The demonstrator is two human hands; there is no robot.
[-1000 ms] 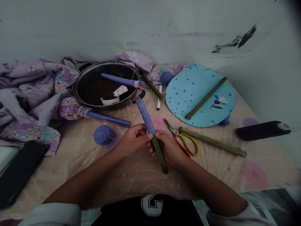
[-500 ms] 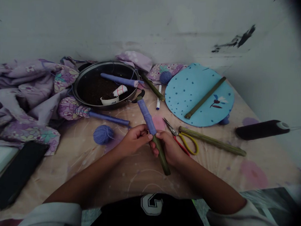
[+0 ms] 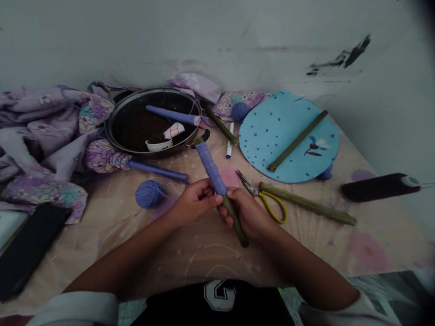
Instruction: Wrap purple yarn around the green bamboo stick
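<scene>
Both hands grip one green stem-like stick above the table. Its upper part is wrapped in a purple fabric strip, and a bare tip shows at the far end. My left hand is closed around the wrap's lower edge, thumb on top. My right hand is closed on the stick just below the wrap. Right beside my right hand lie scissors with a yellow handle; the hand covers their other handle. A ball of purple yarn rests left of my left hand.
A dark pan at the back holds a purple-wrapped stick. Bare sticks lie at right, one across a blue round mat. A marker, a black thread cone, floral cloth and a phone surround the hands.
The held stick has tilted a little more to the left at its far end, and its near end has moved slightly up and right. My right hand now hides the scissors' red handle.
</scene>
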